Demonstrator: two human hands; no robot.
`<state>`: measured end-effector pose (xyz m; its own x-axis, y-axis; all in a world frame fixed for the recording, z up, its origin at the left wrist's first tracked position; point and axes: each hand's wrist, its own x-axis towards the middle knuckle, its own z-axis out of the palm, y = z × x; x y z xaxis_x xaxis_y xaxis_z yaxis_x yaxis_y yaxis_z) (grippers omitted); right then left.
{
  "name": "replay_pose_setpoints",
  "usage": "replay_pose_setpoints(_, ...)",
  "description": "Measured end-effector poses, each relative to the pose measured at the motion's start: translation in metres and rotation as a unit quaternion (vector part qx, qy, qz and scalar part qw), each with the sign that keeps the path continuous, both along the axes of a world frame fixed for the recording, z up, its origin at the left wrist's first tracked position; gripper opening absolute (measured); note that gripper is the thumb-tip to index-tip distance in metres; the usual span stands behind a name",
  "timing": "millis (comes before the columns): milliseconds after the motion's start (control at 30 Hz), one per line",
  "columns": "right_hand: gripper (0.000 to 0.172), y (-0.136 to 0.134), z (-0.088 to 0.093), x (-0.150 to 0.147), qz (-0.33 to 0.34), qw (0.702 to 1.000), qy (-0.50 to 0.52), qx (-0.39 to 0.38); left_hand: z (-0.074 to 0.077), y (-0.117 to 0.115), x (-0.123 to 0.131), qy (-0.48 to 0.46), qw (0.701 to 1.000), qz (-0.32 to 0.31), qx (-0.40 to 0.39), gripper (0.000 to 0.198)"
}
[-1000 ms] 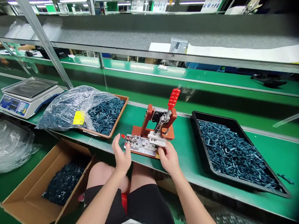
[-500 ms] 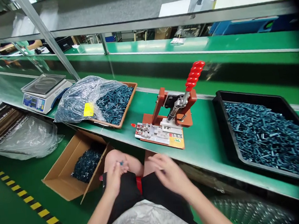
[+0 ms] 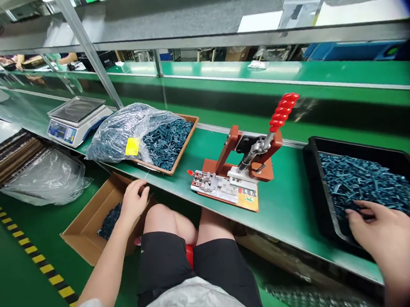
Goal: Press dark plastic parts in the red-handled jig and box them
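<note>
My left hand (image 3: 133, 200) hangs over the open cardboard box (image 3: 86, 229) beside my knee, its fingers loosely apart with nothing seen in them. Dark blue small parts (image 3: 109, 220) lie in that box. My right hand (image 3: 387, 236) reaches into the black tray (image 3: 317, 187) at the right, its fingers curled down among the dark blue parts (image 3: 367, 183); what they grip is hidden. Between the hands, on the green bench, stands an orange toggle press (image 3: 235, 179) with its red handle (image 3: 283, 112) raised.
A brown tray (image 3: 189, 143) of dark blue parts sits left of the press, half covered by a clear bag (image 3: 121, 131) with a yellow label. A weighing scale (image 3: 76, 118) stands further left. Crumpled plastic (image 3: 47, 180) lies on the floor. A person's arms (image 3: 66, 58) show at the far bench.
Both hands left the press, met over my lap, then parted: the left went to the cardboard box, the right into the black tray. The view shifted left and down.
</note>
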<state>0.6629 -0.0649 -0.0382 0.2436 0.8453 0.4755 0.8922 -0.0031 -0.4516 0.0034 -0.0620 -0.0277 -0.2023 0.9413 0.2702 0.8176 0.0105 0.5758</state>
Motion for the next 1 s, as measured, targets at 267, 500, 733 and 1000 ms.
replay_pose_setpoints(267,0.022,-0.006,0.030,-0.028,-0.085,0.988,0.011,-0.127,0.049,0.142,0.054,0.173,0.979,-0.072,-0.085,0.037)
replay_pose_setpoints(500,0.024,-0.005,0.029,-0.037,-0.099,0.989,0.004,-0.111,0.029,0.162,0.046,0.223,0.966,-0.023,-0.128,0.035)
replay_pose_setpoints(733,0.027,-0.011,0.021,-0.032,-0.098,0.991,0.061,-0.063,0.046,0.145,0.057,0.219,0.967,-0.012,-0.126,0.049)
replay_pose_setpoints(1000,0.027,-0.004,0.018,-0.022,-0.034,0.996,-0.007,-0.077,0.054,0.141,0.059,0.192,0.973,-0.011,-0.125,0.050)
